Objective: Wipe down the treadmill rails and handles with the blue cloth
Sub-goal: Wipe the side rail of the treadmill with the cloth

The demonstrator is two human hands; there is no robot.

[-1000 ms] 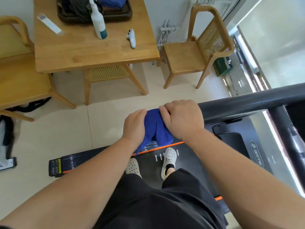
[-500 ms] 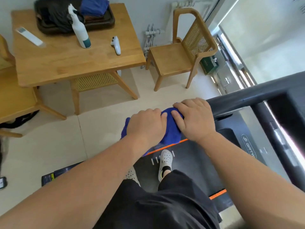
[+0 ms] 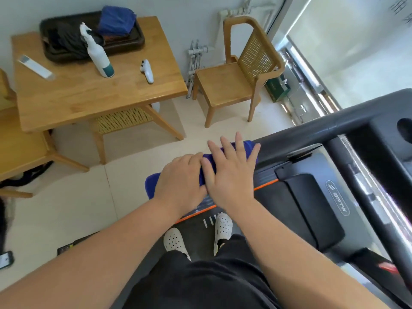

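Note:
The blue cloth (image 3: 151,186) is draped over the left end of the black treadmill rail (image 3: 312,132), mostly hidden under both hands. My left hand (image 3: 180,181) is closed over the cloth at the rail's end. My right hand (image 3: 231,170) lies flat on the cloth with its fingers spread, just right of the left hand. The rail runs up and to the right towards the treadmill console (image 3: 392,139). I stand on the treadmill belt (image 3: 274,210) in white shoes.
A wooden table (image 3: 93,94) behind the rail carries a spray bottle (image 3: 98,54), a white handheld device (image 3: 147,71), a remote (image 3: 35,66) and a dark tray (image 3: 138,44) holding a second blue cloth (image 3: 117,20). A wooden chair (image 3: 236,79) stands to its right.
My right hand has opened from a curled grip to flat, spread fingers on the cloth. Both hands and the cloth sit a little further right along the rail; the view tilted up.

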